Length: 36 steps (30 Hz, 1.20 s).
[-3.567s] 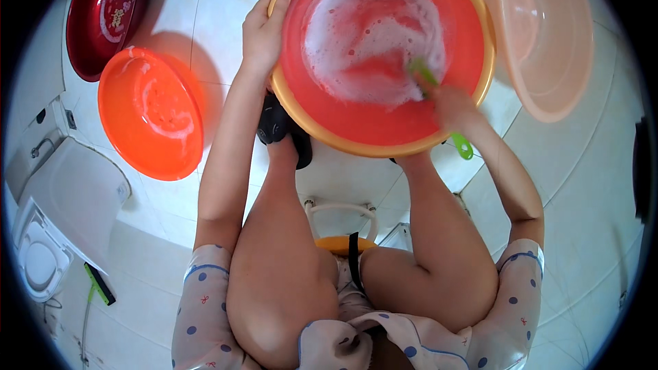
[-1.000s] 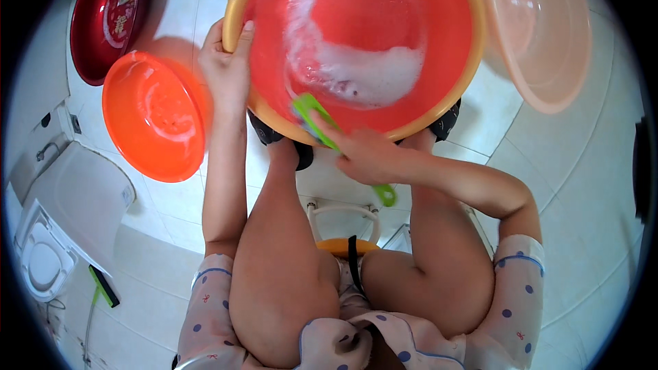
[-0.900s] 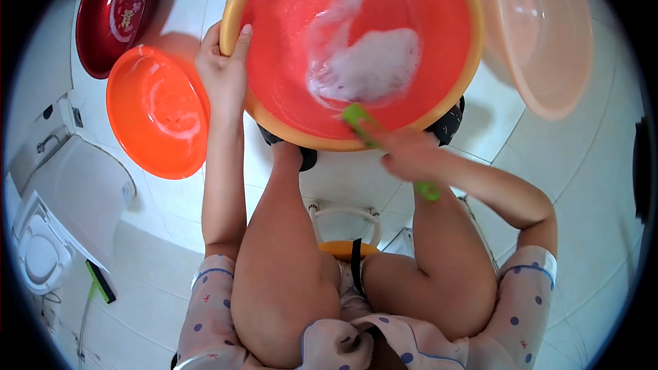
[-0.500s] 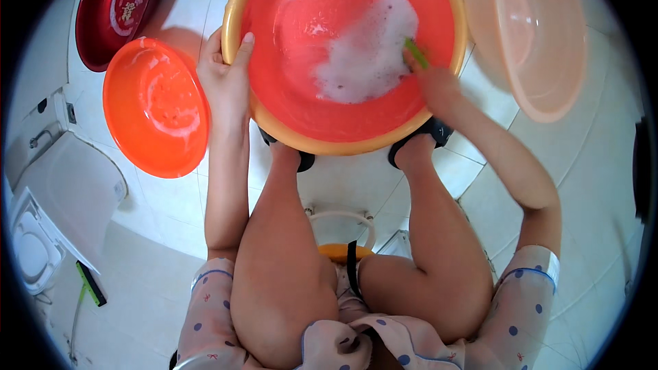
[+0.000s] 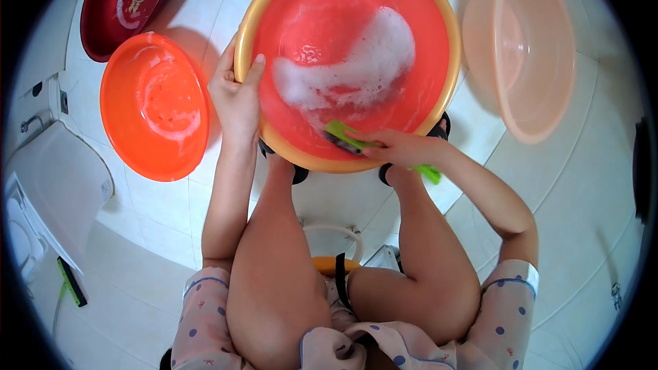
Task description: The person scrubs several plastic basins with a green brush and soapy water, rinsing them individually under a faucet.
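In front of my feet is a large red basin (image 5: 356,157) with a yellow rim, holding soapy water and a curved patch of white foam (image 5: 343,79). My left hand (image 5: 236,92) grips the basin's left rim, its thumb over the inner side and its fingers outside. A green scrub brush (image 5: 343,136) with dark bristles is held in my right hand (image 5: 404,147), its head against the near inner wall of the basin. The brush's green handle end sticks out past my palm, over the rim.
An orange basin (image 5: 154,106) with suds inside sits at the left, a dark red basin (image 5: 127,7) behind it. A pale pink basin (image 5: 534,51) is on the right. Far left are a white toilet (image 5: 58,192) and a green squeegee (image 5: 70,281) on the tiled floor (image 5: 157,253).
My right hand with the brush has moved from the basin's right side to its near wall. The foam has spread leftward into a curve. My left hand stays on the rim.
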Tool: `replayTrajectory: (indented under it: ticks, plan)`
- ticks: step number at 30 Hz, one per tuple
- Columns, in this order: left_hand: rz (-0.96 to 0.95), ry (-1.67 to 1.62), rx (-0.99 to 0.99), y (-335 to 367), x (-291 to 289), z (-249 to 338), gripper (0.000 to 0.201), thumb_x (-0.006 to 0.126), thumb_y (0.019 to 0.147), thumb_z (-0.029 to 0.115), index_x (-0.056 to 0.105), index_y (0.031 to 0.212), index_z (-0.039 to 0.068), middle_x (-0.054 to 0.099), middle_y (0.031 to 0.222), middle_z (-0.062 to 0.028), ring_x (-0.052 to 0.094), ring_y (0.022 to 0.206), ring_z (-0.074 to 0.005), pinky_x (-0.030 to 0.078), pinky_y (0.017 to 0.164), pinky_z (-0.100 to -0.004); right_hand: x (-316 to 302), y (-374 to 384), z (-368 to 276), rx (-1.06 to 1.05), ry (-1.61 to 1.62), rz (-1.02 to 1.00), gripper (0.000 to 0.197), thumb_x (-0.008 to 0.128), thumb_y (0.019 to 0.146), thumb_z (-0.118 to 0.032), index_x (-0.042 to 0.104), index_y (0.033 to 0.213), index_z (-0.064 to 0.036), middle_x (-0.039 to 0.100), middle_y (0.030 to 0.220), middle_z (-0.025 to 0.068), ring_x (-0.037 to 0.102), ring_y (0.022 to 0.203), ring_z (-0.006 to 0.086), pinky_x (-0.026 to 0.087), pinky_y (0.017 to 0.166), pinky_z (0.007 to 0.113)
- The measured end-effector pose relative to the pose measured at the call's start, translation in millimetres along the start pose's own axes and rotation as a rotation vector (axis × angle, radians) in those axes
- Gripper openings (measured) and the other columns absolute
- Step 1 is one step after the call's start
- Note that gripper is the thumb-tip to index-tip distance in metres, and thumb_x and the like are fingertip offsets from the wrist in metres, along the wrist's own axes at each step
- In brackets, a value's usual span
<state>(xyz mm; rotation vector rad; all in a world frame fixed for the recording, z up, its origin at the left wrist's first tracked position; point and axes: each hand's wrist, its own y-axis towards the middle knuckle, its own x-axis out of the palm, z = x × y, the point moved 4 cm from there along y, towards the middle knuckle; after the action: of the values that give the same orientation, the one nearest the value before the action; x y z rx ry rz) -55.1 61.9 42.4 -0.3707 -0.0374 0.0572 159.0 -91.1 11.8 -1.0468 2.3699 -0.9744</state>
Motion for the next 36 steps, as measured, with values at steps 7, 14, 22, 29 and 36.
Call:
replayTrajectory:
  ticks: [7,14,22,29,36]
  plan:
    - [-0.064,0.055,0.091,2,3,3,0.053,0.052,0.076,-0.010,0.041,0.127,-0.001,0.049,0.123,-0.0118,0.049,0.109,-0.0139,0.039,0.090,-0.0235,-157,-44,23,0.320,-1.227,0.207,0.044,0.045,0.087,-0.013,0.043,0.126,-0.0338,0.060,0.079,0.0086,0.060,0.065,0.0241,0.048,0.060,0.037]
    - [-0.083,0.085,0.072,1,-1,-3,0.061,0.041,0.066,-0.016,0.042,0.126,-0.002,0.049,0.123,-0.0124,0.049,0.110,-0.0161,0.039,0.090,-0.0240,-198,-35,-85,0.219,-1.713,0.585,0.067,0.045,0.081,-0.005,0.022,0.137,-0.0335,0.057,0.073,0.0095,0.061,0.065,0.0211,0.049,0.054,0.035]
    - [-0.092,0.212,0.262,-2,14,12,0.061,0.040,0.067,-0.014,0.043,0.126,0.000,0.051,0.122,-0.0140,0.050,0.110,-0.0168,0.041,0.087,-0.0241,-101,-22,32,0.418,-1.128,0.215,0.055,0.045,0.082,-0.012,0.034,0.133,-0.0292,0.062,0.087,0.0120,0.062,0.080,0.0269,0.050,0.068,0.038]
    - [-0.088,0.191,0.258,-1,8,13,0.060,0.040,0.067,-0.013,0.044,0.125,-0.001,0.051,0.123,-0.0127,0.051,0.110,-0.0174,0.041,0.087,-0.0238,-113,-11,18,0.376,-1.259,0.193,0.051,0.044,0.082,-0.009,0.039,0.130,-0.0218,0.061,0.090,0.0139,0.061,0.081,0.0275,0.050,0.069,0.039]
    - [-0.106,0.218,0.242,0,10,19,0.062,0.041,0.065,-0.014,0.044,0.125,-0.001,0.051,0.123,-0.0125,0.049,0.112,-0.0172,0.039,0.089,-0.0235,-170,34,-49,0.152,-1.334,0.761,0.072,0.049,0.076,-0.003,0.023,0.136,-0.0338,0.060,0.085,0.0108,0.062,0.064,0.0238,0.050,0.049,0.033]
